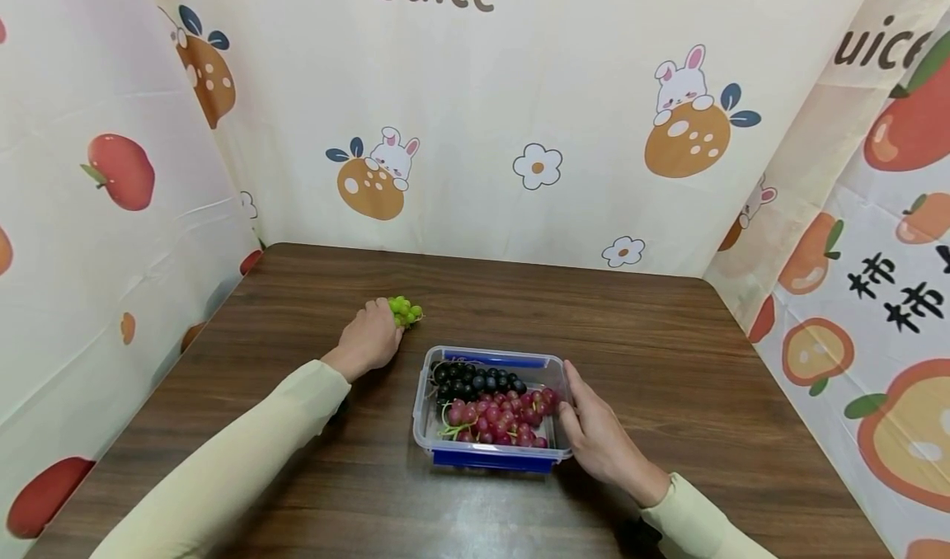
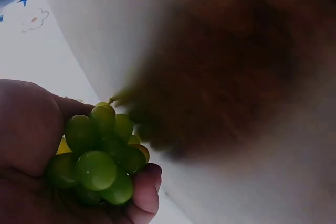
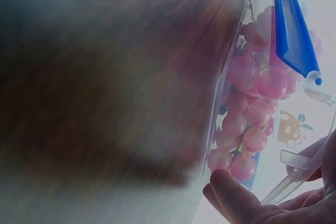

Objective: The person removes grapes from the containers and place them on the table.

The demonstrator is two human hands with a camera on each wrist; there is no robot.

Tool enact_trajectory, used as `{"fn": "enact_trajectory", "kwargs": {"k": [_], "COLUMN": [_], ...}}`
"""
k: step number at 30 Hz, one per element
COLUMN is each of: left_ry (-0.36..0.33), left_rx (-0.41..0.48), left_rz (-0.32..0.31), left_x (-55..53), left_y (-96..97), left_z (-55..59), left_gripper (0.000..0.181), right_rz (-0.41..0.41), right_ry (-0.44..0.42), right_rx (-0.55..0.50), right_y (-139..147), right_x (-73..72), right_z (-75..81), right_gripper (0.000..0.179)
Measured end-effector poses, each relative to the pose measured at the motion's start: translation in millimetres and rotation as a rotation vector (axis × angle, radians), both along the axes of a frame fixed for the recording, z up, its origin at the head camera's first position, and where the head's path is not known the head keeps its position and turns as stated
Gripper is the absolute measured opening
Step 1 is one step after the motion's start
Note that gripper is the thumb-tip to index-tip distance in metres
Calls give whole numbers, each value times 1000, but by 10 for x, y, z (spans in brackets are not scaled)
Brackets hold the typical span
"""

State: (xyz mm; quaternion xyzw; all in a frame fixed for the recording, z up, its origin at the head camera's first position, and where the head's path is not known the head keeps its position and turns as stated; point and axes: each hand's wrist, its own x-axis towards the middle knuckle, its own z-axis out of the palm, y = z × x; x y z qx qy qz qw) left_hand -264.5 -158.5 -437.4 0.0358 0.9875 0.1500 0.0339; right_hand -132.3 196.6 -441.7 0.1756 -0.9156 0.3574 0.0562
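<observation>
My left hand (image 1: 373, 334) reaches over the table, left of the container, and grips a small bunch of green grapes (image 1: 405, 312). In the left wrist view the round green grapes (image 2: 97, 169) sit between the palm and curled fingertips. My right hand (image 1: 603, 435) holds the right end of a clear plastic container (image 1: 421, 431) with blue latches, thumb at the rim. Inside, a bunch of black grapes (image 1: 475, 382) lies along the far side and a bunch of red grapes (image 1: 505, 417) along the near side. Through the clear wall, the right wrist view shows the red grapes (image 3: 244, 116).
The container stands on a brown wooden table (image 1: 653, 353). A printed cloth (image 1: 475, 72) with fruit and rabbit drawings hangs behind the table's far edge, and similar cloths hang at the left and right.
</observation>
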Motion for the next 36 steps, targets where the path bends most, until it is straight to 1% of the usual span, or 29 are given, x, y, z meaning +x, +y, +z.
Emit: {"fn": "enact_trajectory", "kwargs": {"k": [5, 8, 12, 16, 18, 25, 30, 36], "left_ry": [3, -8, -9, 19, 36, 107, 164, 191], "left_rx": [0, 5, 3, 7, 16, 19, 8, 3], "left_rz": [12, 23, 14, -4, -10, -28, -50, -72], "left_x": [3, 12, 41, 60, 63, 78, 87, 110], "left_y": [-23, -48, -79, -95, -97, -80, -60, -43], "left_z": [-45, -48, -27, 7, 30, 86, 117, 177], "left_gripper": [51, 56, 67, 79, 82, 75, 75, 73], "right_rz": [0, -2, -5, -5, -5, 0, 0, -3], "right_ry": [17, 14, -6, -6, 0, 12, 10, -4], "right_rx": [10, 16, 17, 17, 17, 9, 5, 4], "right_y": [3, 5, 14, 18, 14, 0, 6, 13], "right_x": [-2, -2, 3, 6, 5, 0, -4, -5], "right_z": [-15, -26, -38, -32, -22, -2, -10, -18], "right_gripper": [62, 62, 63, 63, 63, 62, 63, 64]}}
